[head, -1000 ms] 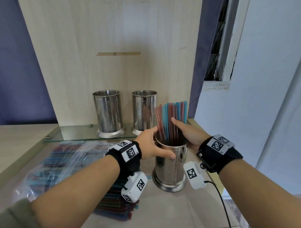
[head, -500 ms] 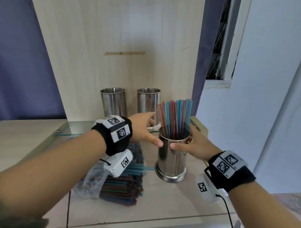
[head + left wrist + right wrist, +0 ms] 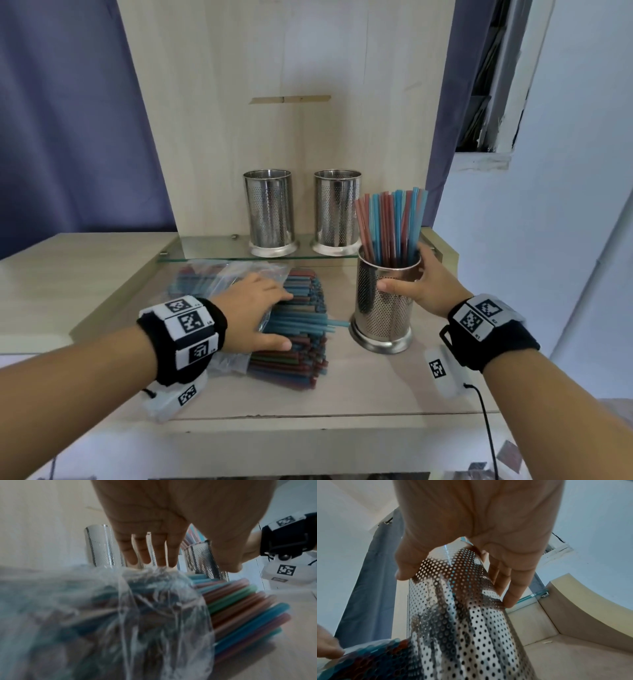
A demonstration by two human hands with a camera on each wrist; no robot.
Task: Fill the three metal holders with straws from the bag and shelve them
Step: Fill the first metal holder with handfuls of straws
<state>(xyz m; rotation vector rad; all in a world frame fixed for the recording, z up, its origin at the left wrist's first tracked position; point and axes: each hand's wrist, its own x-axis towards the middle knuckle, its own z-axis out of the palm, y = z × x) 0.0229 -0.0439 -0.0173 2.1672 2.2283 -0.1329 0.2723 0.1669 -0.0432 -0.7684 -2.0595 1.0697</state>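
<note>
A perforated metal holder (image 3: 385, 308) full of red and blue straws (image 3: 390, 226) stands on the table at the right. My right hand (image 3: 411, 277) grips it near the rim, thumb in front and fingers behind; the right wrist view shows that hand (image 3: 453, 585) wrapped round the holder's wall (image 3: 462, 628). Two empty holders (image 3: 270, 212) (image 3: 337, 212) stand side by side on the glass shelf (image 3: 212, 248). My left hand (image 3: 270, 318) rests on the clear straw bag (image 3: 219, 274), fingers straight. In the left wrist view its fingertips (image 3: 135, 559) touch the plastic (image 3: 154, 615), and loose straws (image 3: 240, 601) stick out.
The table (image 3: 376, 387) has bare wood in front of the holder, and its front edge is close to me. A wooden back panel (image 3: 274, 102) rises behind the shelf. A blue curtain (image 3: 68, 120) hangs at the left and a white wall (image 3: 548, 240) stands at the right.
My left hand has left the holder's rim and dropped left onto the straw bag. My right hand has slid from the straws to a grip on the holder's side.
</note>
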